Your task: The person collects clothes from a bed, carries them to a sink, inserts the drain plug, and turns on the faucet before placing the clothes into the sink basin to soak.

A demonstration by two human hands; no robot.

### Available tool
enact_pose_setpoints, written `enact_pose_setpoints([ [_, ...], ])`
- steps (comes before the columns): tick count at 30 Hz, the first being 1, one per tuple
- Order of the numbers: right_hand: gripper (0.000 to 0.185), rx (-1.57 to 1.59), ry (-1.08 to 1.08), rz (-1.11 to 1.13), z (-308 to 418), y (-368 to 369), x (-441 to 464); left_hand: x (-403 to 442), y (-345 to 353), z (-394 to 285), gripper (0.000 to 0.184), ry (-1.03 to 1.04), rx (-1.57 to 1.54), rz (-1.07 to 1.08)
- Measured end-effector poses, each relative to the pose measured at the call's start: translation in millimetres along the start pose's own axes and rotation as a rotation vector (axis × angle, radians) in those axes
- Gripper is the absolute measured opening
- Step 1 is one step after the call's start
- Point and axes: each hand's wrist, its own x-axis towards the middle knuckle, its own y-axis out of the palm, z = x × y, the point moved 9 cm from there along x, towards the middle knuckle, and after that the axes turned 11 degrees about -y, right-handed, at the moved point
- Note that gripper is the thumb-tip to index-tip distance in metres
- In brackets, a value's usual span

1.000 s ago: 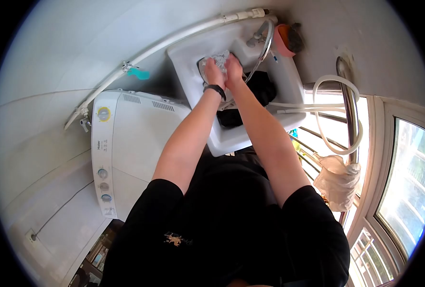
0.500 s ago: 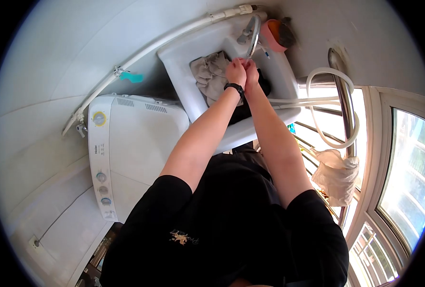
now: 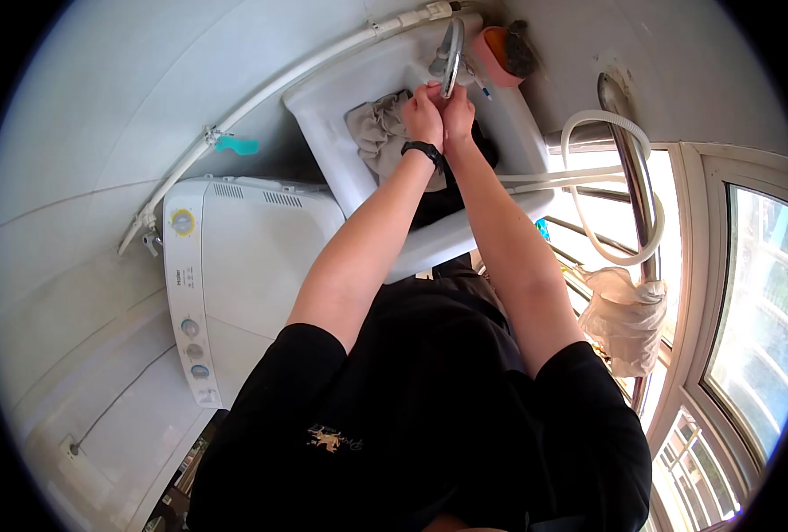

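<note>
Under the chrome faucet (image 3: 452, 55), my left hand (image 3: 423, 115) and my right hand (image 3: 458, 115) are side by side, close together, over the white sink (image 3: 323, 129). Both look loosely cupped, with bent fingers and no object visible in them. The faucet spout partly covers the fingertips. A black watch (image 3: 424, 151) is on my left wrist. Next to my left hand a grey-beige cloth (image 3: 380, 133) lies crumpled in the basin. Dark cloth (image 3: 438, 206) lies below my wrists, partly hidden by my forearms.
A pink container (image 3: 493, 66) with a dark scrubber-like item stands on the sink's back right corner. Left of the sink is a white washing machine (image 3: 261, 257). A white hose (image 3: 571, 182) loops over a metal rail (image 3: 629, 155) by the window. A pipe (image 3: 278, 86) runs along the wall.
My hands were pressed together just below the spout; now they are slightly apart and nearer the faucet. The camera view has shifted a little.
</note>
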Motion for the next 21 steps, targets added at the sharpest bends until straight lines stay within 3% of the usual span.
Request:
enact_pose_setpoints([
  [6,0.038,0.092,0.045,0.029,-10,-3,1,-8,1,0,0.040,-0.045,0.010,0.045],
  [9,0.038,0.281,0.109,0.003,-29,-17,-24,-12,-15,27,0.037,-0.068,-0.067,0.178],
  [11,0.038,0.061,0.294,0.094,-66,-60,-43,-15,-47,80,0.036,-0.375,-0.085,0.262],
  [13,0.036,0.072,0.468,0.055,-116,-110,-62,-21,-90,129,0.037,-0.531,0.036,0.350],
  [15,0.035,-0.162,0.598,0.145,-129,-151,-86,-36,-130,158,0.041,-0.698,0.263,0.375],
  [17,0.034,-0.451,0.648,0.106,-123,-186,-101,-36,-172,161,0.050,-0.679,0.638,0.244],
  [21,0.034,-0.592,0.477,0.109,-107,-224,-79,-26,-203,146,0.048,-0.602,0.723,0.154],
])
